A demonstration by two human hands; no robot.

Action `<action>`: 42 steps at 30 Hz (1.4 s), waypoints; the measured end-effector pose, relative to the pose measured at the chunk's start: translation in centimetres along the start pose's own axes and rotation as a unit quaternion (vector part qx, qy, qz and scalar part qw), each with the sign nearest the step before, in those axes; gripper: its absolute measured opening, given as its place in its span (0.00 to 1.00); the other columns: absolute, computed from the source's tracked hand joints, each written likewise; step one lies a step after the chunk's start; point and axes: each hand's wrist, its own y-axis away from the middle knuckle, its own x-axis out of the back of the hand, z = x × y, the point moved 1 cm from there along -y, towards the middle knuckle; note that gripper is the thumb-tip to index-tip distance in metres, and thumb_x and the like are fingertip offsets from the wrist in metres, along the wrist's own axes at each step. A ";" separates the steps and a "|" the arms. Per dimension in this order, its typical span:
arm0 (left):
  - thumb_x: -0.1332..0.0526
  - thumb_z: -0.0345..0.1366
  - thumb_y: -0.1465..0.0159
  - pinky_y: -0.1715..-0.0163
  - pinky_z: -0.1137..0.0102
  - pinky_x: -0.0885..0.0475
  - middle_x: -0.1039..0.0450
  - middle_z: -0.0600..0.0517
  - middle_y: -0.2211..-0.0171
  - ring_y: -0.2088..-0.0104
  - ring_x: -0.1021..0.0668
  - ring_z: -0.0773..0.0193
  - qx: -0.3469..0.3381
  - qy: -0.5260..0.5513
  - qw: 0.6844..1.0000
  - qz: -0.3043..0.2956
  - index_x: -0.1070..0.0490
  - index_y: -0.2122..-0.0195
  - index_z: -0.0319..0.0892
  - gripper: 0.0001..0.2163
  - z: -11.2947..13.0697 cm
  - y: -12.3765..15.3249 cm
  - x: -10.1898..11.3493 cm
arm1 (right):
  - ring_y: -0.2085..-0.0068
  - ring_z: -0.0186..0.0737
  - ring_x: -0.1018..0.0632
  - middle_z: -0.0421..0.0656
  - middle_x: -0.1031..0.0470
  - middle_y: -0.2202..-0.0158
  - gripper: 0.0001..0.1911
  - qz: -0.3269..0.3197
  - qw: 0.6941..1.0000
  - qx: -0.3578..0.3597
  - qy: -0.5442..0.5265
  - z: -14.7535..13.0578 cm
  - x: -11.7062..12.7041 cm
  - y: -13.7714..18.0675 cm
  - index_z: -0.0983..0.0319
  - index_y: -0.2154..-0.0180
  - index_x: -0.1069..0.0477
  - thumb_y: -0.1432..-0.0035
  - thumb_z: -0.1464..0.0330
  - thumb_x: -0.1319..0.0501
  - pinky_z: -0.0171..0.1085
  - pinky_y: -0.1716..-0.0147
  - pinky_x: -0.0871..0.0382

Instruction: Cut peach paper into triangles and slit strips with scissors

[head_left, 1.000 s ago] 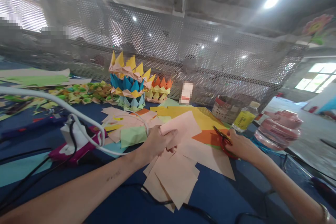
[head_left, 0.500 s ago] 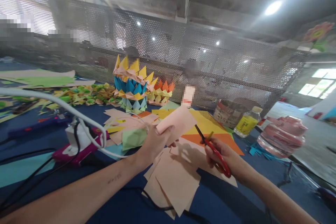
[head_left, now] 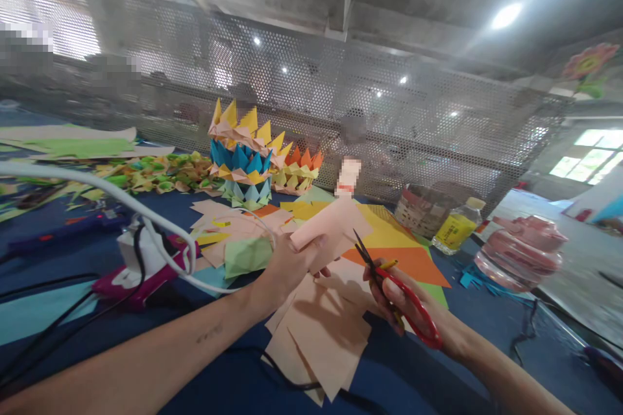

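Observation:
My left hand (head_left: 287,266) grips a folded or curled sheet of pale pink paper (head_left: 335,224), thumb on top and fingers beneath. To its right, my right hand (head_left: 403,298) is closed around red-handled scissors (head_left: 413,298). The dark blades stand slightly apart and point up toward the paper's right edge. A thin yellow stick, perhaps a pencil (head_left: 389,264), is also held in my right hand. Below both hands lies a loose stack of cut pink paper pieces (head_left: 326,343) on the dark blue tabletop.
Stacked paper crowns (head_left: 246,162) stand at the back beside a heap of folded paper bits (head_left: 160,172). Left are a magenta power strip (head_left: 146,272), a white cable (head_left: 97,176) and a glue gun (head_left: 63,233). On the right stand a yellow-labelled bottle (head_left: 457,227) and a pink jug (head_left: 520,253).
The scissors' blades have opened and moved slightly left and away from the paper's edge, while my right hand has turned. A flap of the pink sheet now spreads out at its right side.

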 end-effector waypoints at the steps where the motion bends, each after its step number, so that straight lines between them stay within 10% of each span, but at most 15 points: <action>1: 0.41 0.43 0.42 0.85 0.76 0.34 0.25 0.48 0.78 0.84 0.25 0.66 0.002 -0.002 1.000 -0.006 0.28 0.70 0.35 0.13 -0.1 0.0 0.0 | 0.77 0.31 0.34 0.38 0.37 0.73 0.26 0.000 1.000 -0.001 -0.002 0.0 0.0 0.0 0.59 0.50 0.39 0.41 0.48 0.50 0.32 0.79 0.37; 42: 0.42 0.46 0.42 0.90 0.79 0.41 0.25 0.46 0.81 0.81 0.23 0.61 0.040 -0.078 0.996 -0.006 0.27 0.66 0.35 0.16 -0.3 0.2 -0.1 | 0.77 0.30 0.34 0.38 0.39 0.72 0.23 -0.020 0.999 0.018 0.039 0.1 0.1 0.1 0.59 0.51 0.39 0.39 0.50 0.51 0.31 0.80 0.36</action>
